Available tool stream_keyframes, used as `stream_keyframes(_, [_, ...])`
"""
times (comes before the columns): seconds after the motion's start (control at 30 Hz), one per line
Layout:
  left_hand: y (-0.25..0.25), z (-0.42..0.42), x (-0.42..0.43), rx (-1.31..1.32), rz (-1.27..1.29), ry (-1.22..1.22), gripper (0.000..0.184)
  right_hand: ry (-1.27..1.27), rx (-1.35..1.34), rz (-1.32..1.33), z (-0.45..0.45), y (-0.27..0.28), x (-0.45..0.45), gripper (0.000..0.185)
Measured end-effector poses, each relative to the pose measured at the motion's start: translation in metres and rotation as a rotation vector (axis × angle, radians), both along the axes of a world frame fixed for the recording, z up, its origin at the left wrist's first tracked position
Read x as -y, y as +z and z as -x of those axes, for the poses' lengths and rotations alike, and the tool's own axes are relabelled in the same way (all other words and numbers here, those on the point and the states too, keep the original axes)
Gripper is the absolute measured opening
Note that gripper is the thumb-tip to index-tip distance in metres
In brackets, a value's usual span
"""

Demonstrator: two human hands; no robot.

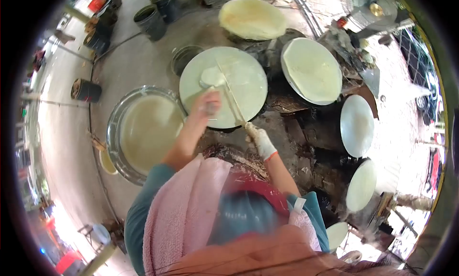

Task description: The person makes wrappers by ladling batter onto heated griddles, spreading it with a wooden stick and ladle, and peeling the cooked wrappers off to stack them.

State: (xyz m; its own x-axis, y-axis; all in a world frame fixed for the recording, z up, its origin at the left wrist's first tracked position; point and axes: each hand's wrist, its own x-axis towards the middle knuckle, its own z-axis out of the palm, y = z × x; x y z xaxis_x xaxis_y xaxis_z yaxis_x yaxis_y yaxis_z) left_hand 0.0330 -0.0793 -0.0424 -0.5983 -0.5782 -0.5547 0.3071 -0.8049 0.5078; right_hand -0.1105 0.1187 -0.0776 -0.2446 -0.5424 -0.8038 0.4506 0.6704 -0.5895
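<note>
Before me lies a large round griddle (191, 68) coated with pale batter. My left hand (206, 104), bare and blurred by motion, is closed around a ladle (213, 77) whose round, batter-covered bowl rests at the griddle's middle left. In a white glove with an orange cuff, my right hand (259, 139) grips the end of a long thin stick (233, 98), which slants over the griddle toward its far side. On the left, close to my left forearm, stands a wide metal basin (112, 132) of creamy batter (150, 127).
Round pale sheets or pans (313, 70) stand to the right, with more (357, 125) curving down that side. Another pale round (252, 19) is at the back. Dark buckets (150, 22) stand at the back left; a fan (376, 9) is at the far right.
</note>
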Motion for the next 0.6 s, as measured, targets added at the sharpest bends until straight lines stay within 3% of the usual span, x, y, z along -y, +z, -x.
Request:
stream_keyframes(0.07, [-0.008, -0.029, 0.015, -0.245, -0.059, -0.165, 0.015, -0.089, -0.053, 0.212, 0.030, -0.014, -0.014, 0.041])
stream_keyframes(0.1, [-0.039, -0.034, 0.025, -0.741, -0.445, -0.284, 0.015, -0.102, -0.249, 0.244, 0.036, -0.034, -0.016, 0.040])
stream_keyframes(0.13, [-0.020, -0.025, 0.017, -0.410, -0.121, -0.359, 0.017, -0.119, -0.446, 0.258, 0.034, -0.054, -0.017, 0.039])
stream_keyframes(0.17, [0.010, -0.017, 0.006, -0.094, 0.222, -0.422, 0.019, -0.031, -0.458, 0.385, 0.032, -0.054, -0.026, 0.038])
stream_keyframes(0.2, [0.028, -0.008, 0.000, -0.039, 0.297, -0.460, 0.022, 0.068, -0.476, 0.514, 0.033, -0.052, -0.035, 0.037])
stream_keyframes(0.3, [0.067, 0.039, -0.026, 0.041, 0.437, -0.589, 0.027, 0.209, -0.258, 0.331, 0.050, -0.040, -0.077, 0.034])
stream_keyframes(0.33, [0.072, 0.058, -0.036, 0.058, 0.467, -0.632, 0.029, -0.093, -0.168, 0.492, 0.054, -0.042, -0.104, 0.036])
stream_keyframes(0.4, [0.068, 0.105, -0.055, -0.012, 0.338, -0.834, 0.028, -0.416, -0.312, 0.414, 0.079, -0.041, -0.171, 0.037])
stream_keyframes(0.53, [0.064, 0.226, -0.146, -0.223, -0.077, -1.012, 0.030, -0.965, -0.325, 0.125, 0.130, -0.005, -0.329, 0.037])
stream_keyframes(0.6, [0.057, 0.297, -0.201, -0.240, 0.019, -1.100, 0.030, -1.186, -0.334, 0.094, 0.151, -0.044, -0.407, 0.036])
